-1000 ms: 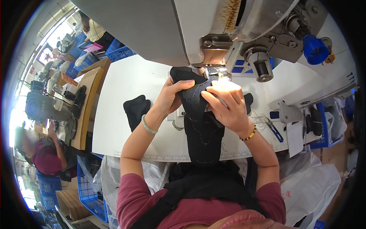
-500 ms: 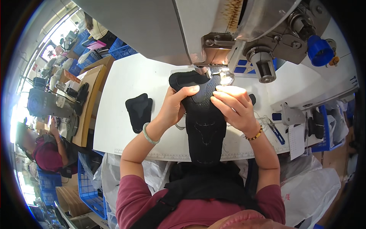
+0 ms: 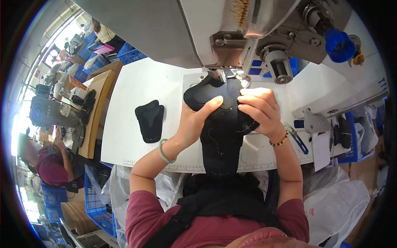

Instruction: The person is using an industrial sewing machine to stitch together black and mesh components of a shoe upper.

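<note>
A black shoe upper with a dotted mesh patch and pale stitch lines lies on the white table, its long end hanging toward me over the front edge. Its far edge is under the sewing machine's presser foot. My left hand grips the left side, thumb pressed on top and fingers hidden beneath. On the right edge, my right hand pinches the material with bent fingers, close to the lit needle area. A separate black padded piece lies flat to the left of my left hand.
The sewing machine head overhangs the work. Blue-handled thread snips lie at the right, near a metal bracket. A ruler strip runs along the table's front edge. Left, a person in maroon sits at another machine.
The upper has turned counterclockwise under the foot, its left lobe swinging toward me. My right hand has shifted slightly right; my left thumb has slid a little to the right.
</note>
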